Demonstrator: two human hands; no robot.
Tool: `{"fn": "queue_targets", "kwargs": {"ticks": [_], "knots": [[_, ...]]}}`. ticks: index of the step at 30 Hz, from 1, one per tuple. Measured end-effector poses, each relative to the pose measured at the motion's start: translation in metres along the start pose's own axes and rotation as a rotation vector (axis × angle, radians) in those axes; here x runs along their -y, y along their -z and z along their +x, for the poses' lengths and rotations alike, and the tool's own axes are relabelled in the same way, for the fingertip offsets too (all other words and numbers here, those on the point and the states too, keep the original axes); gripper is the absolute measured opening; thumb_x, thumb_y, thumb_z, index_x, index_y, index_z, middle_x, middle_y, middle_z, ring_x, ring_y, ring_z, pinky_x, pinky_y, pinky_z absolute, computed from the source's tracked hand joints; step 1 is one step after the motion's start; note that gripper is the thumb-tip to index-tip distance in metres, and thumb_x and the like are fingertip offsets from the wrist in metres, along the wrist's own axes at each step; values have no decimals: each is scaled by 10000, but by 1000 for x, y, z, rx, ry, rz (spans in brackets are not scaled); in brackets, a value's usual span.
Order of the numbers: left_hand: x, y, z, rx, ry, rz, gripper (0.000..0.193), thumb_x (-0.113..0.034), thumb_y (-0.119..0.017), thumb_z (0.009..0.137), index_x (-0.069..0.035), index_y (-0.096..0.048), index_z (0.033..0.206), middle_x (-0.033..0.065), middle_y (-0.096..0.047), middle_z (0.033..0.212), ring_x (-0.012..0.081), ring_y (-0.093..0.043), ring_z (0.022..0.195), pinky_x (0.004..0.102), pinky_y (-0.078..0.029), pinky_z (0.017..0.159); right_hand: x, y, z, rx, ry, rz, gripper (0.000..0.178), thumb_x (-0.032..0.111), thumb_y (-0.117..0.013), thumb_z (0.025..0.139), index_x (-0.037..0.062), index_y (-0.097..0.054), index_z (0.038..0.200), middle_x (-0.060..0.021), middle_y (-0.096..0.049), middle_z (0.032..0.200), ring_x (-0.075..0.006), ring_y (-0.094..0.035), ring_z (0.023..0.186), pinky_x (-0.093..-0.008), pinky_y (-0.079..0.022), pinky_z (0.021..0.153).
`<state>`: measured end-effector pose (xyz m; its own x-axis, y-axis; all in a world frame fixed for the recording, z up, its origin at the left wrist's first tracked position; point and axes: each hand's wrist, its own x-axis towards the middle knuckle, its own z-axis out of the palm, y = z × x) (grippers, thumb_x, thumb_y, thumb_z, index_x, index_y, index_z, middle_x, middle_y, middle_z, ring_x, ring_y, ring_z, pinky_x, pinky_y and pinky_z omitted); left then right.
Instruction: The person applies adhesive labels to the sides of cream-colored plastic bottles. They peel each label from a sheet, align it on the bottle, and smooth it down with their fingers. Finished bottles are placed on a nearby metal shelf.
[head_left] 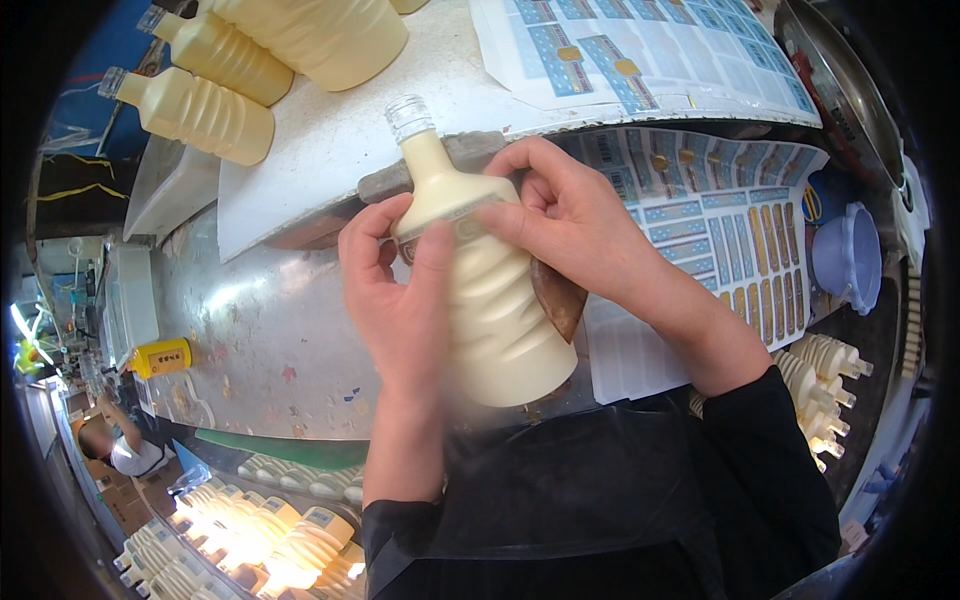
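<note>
I judge the label band wants smoothing flat, thumbs pressing evenly so no crease forms. My left hand wraps the cream bottle from its left, thumb pressed on the band; my right hand pinches its shoulder, so the bottle stands upright between them.

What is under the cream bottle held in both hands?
Under the cream bottle, held by the left hand and right hand, lie a scuffed metal table, a brown scrap and label sheets. What sits directly beneath the bottle is covered.
</note>
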<state>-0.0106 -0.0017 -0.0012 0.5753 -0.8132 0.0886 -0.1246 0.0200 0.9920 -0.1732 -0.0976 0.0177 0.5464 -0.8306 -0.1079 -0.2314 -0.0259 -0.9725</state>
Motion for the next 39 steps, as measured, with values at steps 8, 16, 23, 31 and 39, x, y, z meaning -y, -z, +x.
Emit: {"fn": "queue_targets", "kwargs": {"ticks": [8,16,23,31,39], "knots": [[-1,-1,0,-10,-5,35,347,-161,-773,900,-41,-647,1200,50,-577,1226,149,-527,1101,314,-417,988,15,-6,-5,-87,78,-280,315,250,-750,924,58,-624,1138,47,-484,682,-47,-469,638,-233,-381,578],[-2,-3,-1,-21,1,37,335,-156,-763,895,-41,-652,1190,50,-580,1210,152,-525,1103,318,-412,997,3,0,-1,-8,37,-87,264,235,-701,968,50,-617,1137,49,-488,667,-33,-459,630,-234,-376,569],[-1,-2,0,-19,5,40,344,-169,-767,891,-41,-648,1188,50,-575,1210,156,-521,1102,319,-411,1001,2,0,-1,-7,35,-102,259,239,-696,976,50,-616,1134,49,-512,669,-31,-449,624,-232,-375,569],[-2,-3,-1,-17,14,45,347,-167,-768,886,-41,-648,1186,54,-573,1212,157,-520,1097,320,-414,998,0,-1,1,-13,7,-80,353,324,-715,945,51,-607,1141,-67,-576,663,-173,-546,608,-358,-429,586],[1,-2,0,-29,-7,47,353,-166,-773,882,-40,-649,1187,56,-578,1213,162,-528,1088,320,-419,995,-17,-1,8,21,80,250,205,220,-612,1058,46,-604,1167,26,-645,830,-21,-566,771,-202,-473,712]]}}
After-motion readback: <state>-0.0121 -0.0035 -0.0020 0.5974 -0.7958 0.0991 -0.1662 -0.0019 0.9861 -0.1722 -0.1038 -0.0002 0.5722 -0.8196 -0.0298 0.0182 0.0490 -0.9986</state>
